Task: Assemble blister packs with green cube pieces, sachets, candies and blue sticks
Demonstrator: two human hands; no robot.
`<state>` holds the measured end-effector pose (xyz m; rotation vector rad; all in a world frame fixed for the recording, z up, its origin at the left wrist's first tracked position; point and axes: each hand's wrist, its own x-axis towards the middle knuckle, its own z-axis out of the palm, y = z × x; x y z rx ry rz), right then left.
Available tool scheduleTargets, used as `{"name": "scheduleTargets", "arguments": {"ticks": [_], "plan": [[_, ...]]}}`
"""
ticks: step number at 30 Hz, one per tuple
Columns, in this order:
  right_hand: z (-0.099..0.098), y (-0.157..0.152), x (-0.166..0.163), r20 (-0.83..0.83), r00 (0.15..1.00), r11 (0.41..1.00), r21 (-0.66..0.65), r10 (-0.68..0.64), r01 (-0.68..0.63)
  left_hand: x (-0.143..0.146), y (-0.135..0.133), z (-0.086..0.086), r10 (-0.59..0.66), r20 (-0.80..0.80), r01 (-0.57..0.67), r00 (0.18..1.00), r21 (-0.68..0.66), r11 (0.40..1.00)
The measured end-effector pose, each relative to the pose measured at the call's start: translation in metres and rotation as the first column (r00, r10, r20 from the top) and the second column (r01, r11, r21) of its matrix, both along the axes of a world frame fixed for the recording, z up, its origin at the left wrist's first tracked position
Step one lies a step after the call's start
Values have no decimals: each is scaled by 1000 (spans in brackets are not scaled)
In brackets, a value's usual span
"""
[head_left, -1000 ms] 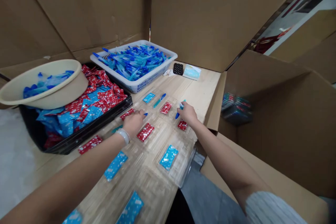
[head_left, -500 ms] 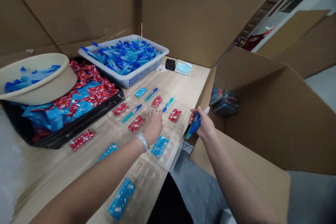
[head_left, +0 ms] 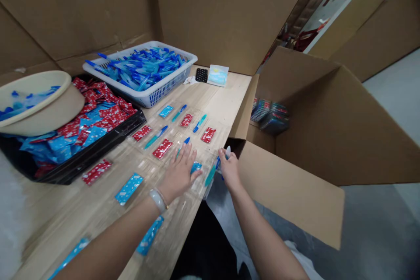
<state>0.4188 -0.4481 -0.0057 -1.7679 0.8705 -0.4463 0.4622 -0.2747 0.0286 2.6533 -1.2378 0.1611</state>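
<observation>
My left hand (head_left: 179,173) lies flat with fingers spread over the clear plastic trays on the table, partly covering a blue-and-teal pen (head_left: 187,141) and a blue dotted packet (head_left: 196,166). At the table's right edge my right hand (head_left: 230,169) is closed around several pens (head_left: 210,176); their exact number is hidden. Other pens (head_left: 156,136) and red dotted packets (head_left: 162,148) sit in the tray hollows farther back. Nearer me lies a blue dotted packet (head_left: 129,188).
A white basket (head_left: 157,96) full of pens stands behind. At left, a cream basin (head_left: 70,100) rests on a black bin (head_left: 65,173) of red and blue packets. An open cardboard box (head_left: 305,135) stands right, with packed items (head_left: 274,118) inside.
My left hand has moved toward me and flattened out, and a pen now shows in the tray at its fingertips. My right hand has come closer to the left, still holding pens.
</observation>
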Motion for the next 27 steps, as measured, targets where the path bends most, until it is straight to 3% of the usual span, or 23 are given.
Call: {"name": "scheduleTargets", "arguments": {"ticks": [3,6,11,15,18,20,22,25,27], "plan": [[6,-22,7,-18,999,978,-206,-43,39,-19,-12,4,-193,-63,193,979,-15,981],[19,-53,32,-94,994,962,-273,-56,29,-26,-23,-3,-301,-128,302,945,-15,953],[18,-74,82,-381,918,964,-264,-110,6,-15,-24,-11,-248,-131,248,960,-16,969],[-1,-56,92,-411,898,954,-300,-153,25,-9,-14,-15,-46,-95,44,994,-20,999],[-6,-47,86,-408,894,922,-388,-187,16,-1,-6,-13,-13,-75,12,997,-19,1000],[0,-47,86,-341,917,882,-471,-209,25,21,3,-3,-21,-23,20,1000,-42,999],[14,-48,98,-186,967,830,-556,-177,45,64,19,16,55,62,-49,997,-89,995],[52,-32,143,58,991,768,-638,118,-54,153,54,55,302,146,-270,942,-203,941],[82,-5,189,115,916,688,-698,384,-200,214,74,76,382,132,-351,915,-208,913]]}}
